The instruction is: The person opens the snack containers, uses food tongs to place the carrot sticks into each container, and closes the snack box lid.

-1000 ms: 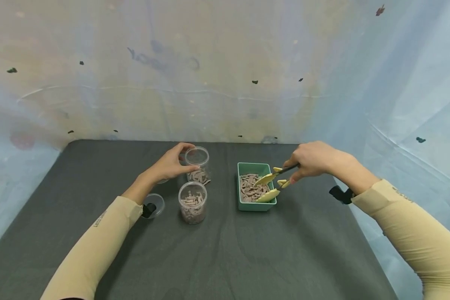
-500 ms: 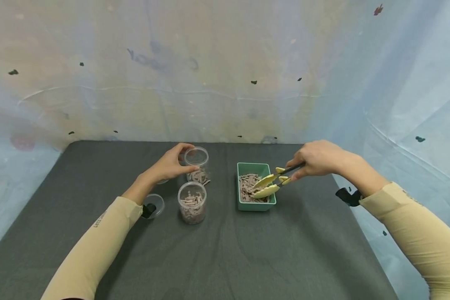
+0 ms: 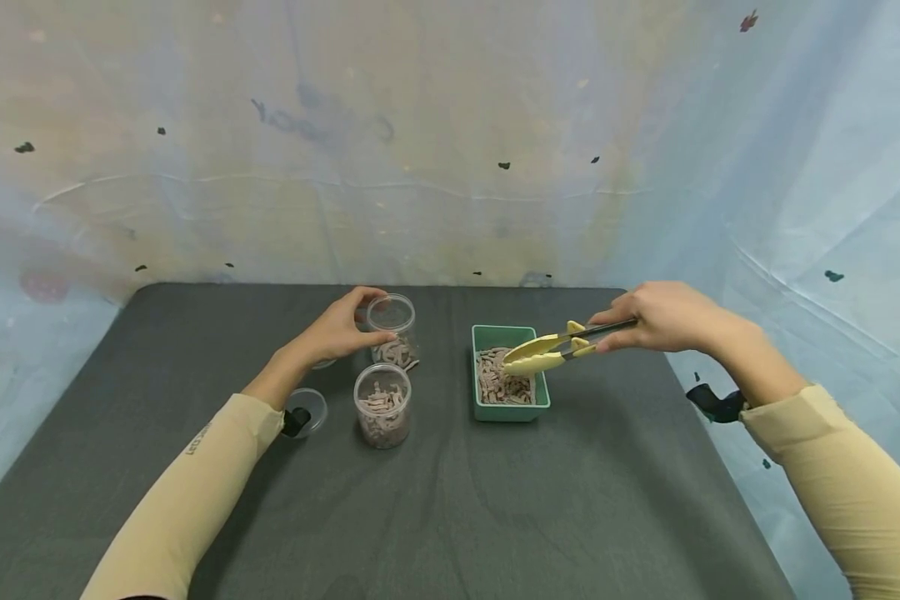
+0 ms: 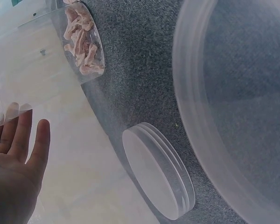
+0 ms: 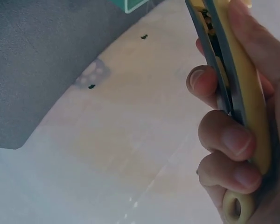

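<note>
My left hand (image 3: pixel 340 327) holds a clear plastic tub (image 3: pixel 396 353) near its rim, thumb in front and fingers behind. Pale brown strips lie in the bottom of this tub. With curled fingers my right hand (image 3: pixel 663 317) grips yellow-and-black tongs (image 5: pixel 249 93), squeezed almost together in the right wrist view. In the head view the yellow tips of the tongs overlap the green rectangular container (image 3: pixel 512 414), close over its heap of brown strips (image 3: pixel 501 390). Whether a strip is between the tips, I cannot tell.
A second clear tub (image 3: pixel 384 423) with brown strips stands in front of the held one. Two clear lids lie left of the tubs, one lid (image 4: pixel 154 172) farther back and another lid (image 4: pixel 189 88) closer. The dark tabletop (image 3: pixel 450 517) meets a pale plastic sheet (image 3: pixel 420 167) behind.
My right hand has moved right with the tongs, and their tips have come together and risen toward the back of the green container. The left hand stays at the tub.
</note>
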